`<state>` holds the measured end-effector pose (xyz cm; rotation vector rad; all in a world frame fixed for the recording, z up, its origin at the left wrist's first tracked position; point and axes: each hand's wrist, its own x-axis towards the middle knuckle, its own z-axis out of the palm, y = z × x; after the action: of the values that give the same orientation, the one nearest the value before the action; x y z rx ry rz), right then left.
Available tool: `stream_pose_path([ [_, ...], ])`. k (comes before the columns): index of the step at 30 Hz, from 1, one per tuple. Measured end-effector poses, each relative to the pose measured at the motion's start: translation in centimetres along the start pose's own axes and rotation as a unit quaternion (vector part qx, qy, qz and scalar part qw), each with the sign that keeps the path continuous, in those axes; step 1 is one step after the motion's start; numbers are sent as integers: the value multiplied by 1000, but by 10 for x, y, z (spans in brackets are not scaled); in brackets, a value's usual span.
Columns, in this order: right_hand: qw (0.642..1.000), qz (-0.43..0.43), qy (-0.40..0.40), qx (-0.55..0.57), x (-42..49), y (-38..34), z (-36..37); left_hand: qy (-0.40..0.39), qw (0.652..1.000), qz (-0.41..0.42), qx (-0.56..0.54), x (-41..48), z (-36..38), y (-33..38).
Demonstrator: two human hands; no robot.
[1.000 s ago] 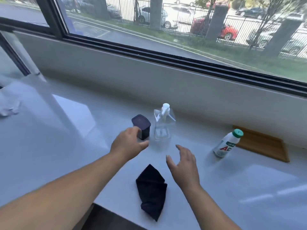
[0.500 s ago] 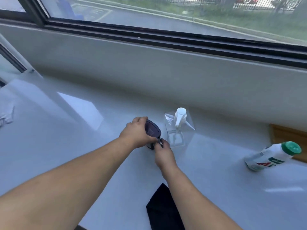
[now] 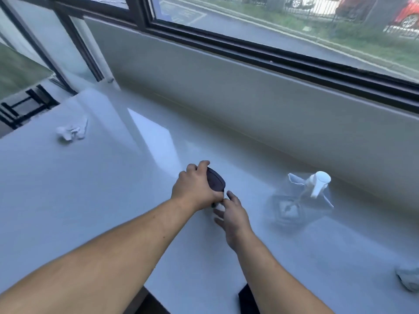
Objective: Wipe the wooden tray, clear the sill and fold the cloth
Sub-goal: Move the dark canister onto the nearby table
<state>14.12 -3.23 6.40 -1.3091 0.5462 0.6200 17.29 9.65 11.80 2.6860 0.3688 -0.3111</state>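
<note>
Two hands work at mid-sill (image 3: 68, 189). Far left, near the window corner: a small crumpled white scrap (image 3: 71, 132), lying alone, well apart from everything else. Centre: left hand (image 3: 195, 189) wrapped around a dark lidded box (image 3: 216, 182), fingers curled over its far side, thumb on the near side; box tilted, lid facing right. Right hand (image 3: 231, 217) just beside it, fingers loosely spread, fingertips (image 3: 218, 207) touching the lower part of the box; not closed on anything that I can tell. Right of the hands: clear spray bottle (image 3: 301, 200) with white nozzle, upright on the sill, apart from both hands. Bottom edge, under the right forearm: a corner of the dark cloth (image 3: 247, 300), mostly out of frame, lying at the sill's near edge. Far right, lower edge: the blurred base of a pale bottle (image 3: 409, 277), cut off by the frame. Wooden tray not in frame. Window (image 3: 272, 30) runs along the back, above a grey wall.
</note>
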Motion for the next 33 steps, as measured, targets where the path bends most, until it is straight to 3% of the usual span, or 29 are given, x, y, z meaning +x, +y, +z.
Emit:
stream_pose_path([
  [10,980,71,-170,-73,-54,91,284,108,974,-194,-39,-110,-125,-298],
  [12,962,101,-218,-129,-99,155,409,140,946,-283,-71,-175,-160,-425],
  [15,951,117,-258,-125,-117,179,453,149,937,-309,-66,-203,-174,-468],
  [20,903,151,-332,-228,-193,297,612,199,875,-429,-99,-322,-205,-646],
  [28,844,180,-386,-326,-264,416,710,215,811,-525,-143,-437,-188,-769],
  [33,838,194,-376,-344,-269,455,725,203,797,-547,-155,-461,-170,-797],
])
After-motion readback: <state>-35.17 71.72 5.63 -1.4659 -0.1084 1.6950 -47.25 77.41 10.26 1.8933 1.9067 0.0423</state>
